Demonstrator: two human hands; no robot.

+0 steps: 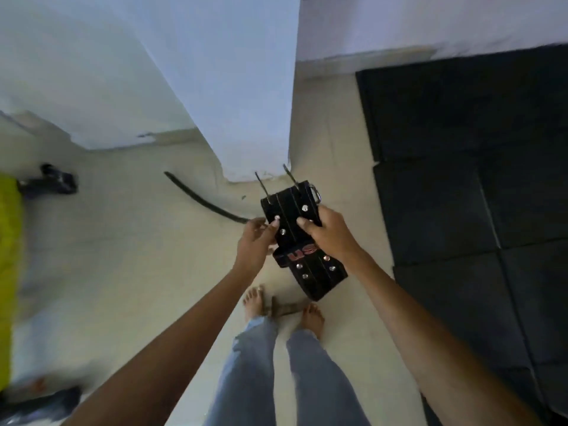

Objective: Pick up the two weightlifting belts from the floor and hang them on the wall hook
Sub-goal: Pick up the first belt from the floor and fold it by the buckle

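We hold the black weightlifting belt [302, 238] between us: right hand [327, 233] clasps its right edge, left hand [256, 241] pinches its left edge.

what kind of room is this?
Likely a home or small gym: black rubber floor mats beside pale tile, a studded black weightlifting belt held in both hands, and plain white walls.
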